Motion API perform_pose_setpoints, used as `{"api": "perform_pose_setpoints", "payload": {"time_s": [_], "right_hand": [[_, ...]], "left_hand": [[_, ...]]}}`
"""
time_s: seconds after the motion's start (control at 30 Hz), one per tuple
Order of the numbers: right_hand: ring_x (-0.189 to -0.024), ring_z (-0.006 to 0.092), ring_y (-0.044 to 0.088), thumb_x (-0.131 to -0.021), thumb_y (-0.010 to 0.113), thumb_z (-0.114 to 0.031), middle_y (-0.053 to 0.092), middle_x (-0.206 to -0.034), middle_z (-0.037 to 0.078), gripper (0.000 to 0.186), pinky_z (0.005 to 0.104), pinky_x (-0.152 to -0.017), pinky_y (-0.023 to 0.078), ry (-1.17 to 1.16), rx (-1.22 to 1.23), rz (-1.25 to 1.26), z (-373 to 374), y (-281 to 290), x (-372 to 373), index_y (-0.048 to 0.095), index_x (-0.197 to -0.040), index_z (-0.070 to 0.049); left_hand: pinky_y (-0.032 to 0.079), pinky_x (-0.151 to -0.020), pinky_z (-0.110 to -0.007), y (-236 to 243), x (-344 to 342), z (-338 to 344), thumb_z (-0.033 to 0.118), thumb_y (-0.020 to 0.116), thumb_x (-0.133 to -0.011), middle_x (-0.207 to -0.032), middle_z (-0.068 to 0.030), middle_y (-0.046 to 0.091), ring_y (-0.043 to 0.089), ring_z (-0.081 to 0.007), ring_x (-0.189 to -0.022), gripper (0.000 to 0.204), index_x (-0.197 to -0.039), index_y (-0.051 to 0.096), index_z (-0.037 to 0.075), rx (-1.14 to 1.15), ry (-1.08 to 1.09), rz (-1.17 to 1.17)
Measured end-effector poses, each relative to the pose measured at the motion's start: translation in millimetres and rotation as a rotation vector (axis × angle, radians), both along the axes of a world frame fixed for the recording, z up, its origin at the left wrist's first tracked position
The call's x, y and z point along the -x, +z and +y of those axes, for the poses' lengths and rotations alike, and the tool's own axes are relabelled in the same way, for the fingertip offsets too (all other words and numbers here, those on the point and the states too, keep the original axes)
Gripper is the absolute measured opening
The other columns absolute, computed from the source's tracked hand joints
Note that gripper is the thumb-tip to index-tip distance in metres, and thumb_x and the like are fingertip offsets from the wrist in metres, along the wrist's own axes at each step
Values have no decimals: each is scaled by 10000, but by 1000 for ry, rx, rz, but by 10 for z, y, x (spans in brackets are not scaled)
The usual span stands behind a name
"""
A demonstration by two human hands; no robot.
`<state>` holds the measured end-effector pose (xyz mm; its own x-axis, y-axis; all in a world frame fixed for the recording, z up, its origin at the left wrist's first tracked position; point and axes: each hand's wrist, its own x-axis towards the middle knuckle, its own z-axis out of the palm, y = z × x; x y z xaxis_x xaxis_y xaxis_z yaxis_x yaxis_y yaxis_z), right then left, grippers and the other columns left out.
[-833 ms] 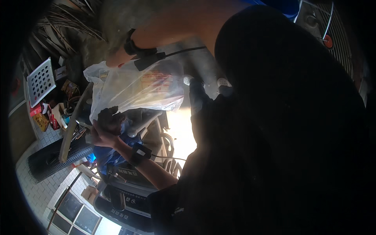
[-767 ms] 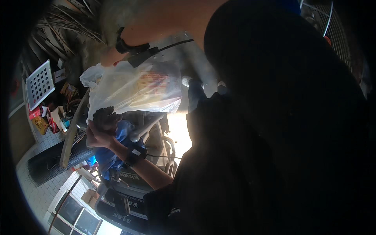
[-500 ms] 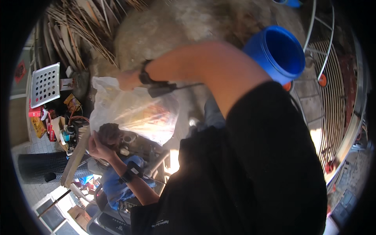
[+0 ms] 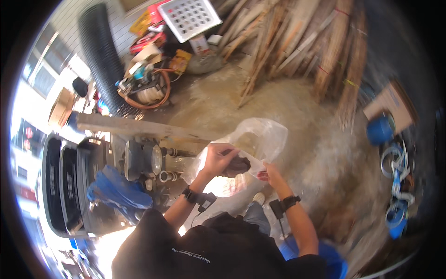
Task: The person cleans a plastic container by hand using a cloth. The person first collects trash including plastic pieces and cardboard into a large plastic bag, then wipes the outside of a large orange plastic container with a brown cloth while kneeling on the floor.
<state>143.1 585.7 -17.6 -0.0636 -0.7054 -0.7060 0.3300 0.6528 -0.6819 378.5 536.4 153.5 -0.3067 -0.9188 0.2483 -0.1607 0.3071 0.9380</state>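
Observation:
A thin translucent plastic bag (image 4: 272, 135) hangs between my two hands, its mouth toward the far side. With fingers curled, my left hand (image 4: 217, 160) grips a dark brown, crumpled bundle (image 4: 238, 166) against the bag's near edge; whether it is cloth or gloves I cannot tell. Just right of it, my right hand (image 4: 275, 180) pinches the edge of the bag. Something with red and pale patches (image 4: 232, 186) shows through the plastic below my hands. Each wrist wears a dark strap with a small box.
A wooden beam (image 4: 139, 126) runs beyond my left hand. Machinery with a blue cloth (image 4: 118, 190) stands left. Bundled wood strips (image 4: 292, 42), a white perforated tray (image 4: 191, 18) and a corrugated black pipe (image 4: 100, 51) are far off. A blue barrel (image 4: 332, 262) stands near right.
The view has swung to the right. My right arm, earlier stretched across over the bag, is now drawn back to the right side. Both hands still hold the bag, now closer together.

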Motion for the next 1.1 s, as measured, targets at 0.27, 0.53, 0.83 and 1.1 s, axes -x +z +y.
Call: {"api": "perform_pose_setpoints", "payload": {"time_s": [0.27, 0.53, 0.83, 1.1], "right_hand": [[-828, 200, 616, -997, 484, -230, 599, -948, 86, 256, 347, -638, 521, -235, 359, -37, -1821, 544, 656, 536, -1085, 5], [-789, 133, 564, -983, 546, -193, 591, -901, 18, 147, 253, -710, 478, -265, 701, -256, -3613, 1794, 1214, 571, -998, -49], [-895, 145, 600, -967, 556, -142, 633, -1019, 71, 235, 274, -794, 491, -110, 869, -98, -5880, 2462, 1715, 572, -1139, 17], [-1029, 207, 581, -959, 525, -122, 623, -1135, 103, 288, 357, -904, 468, -33, 795, -103, -7528, 2746, 1906, 560, -1206, 23]], "left_hand": [[483, -612, -238, 682, 739, -1244, 115, 678, -873, -688, -46, 664, 579, -66, -645, 173, -807, 681, -45, -16, 229, 45], [436, -547, -236, 580, 649, -2712, 280, 596, -945, -623, -4, 579, 505, -47, -609, 412, -689, 594, -43, -146, 472, 238], [445, -786, -267, 349, 512, -4061, 343, 531, -973, -911, -27, 624, 541, -107, -839, 372, -1001, 618, -18, -325, 320, 207], [474, -867, -347, -706, 739, -5258, 634, 631, -807, -1028, -210, 638, 617, -250, -951, 754, -1076, 565, -67, -725, 601, -244]]}}
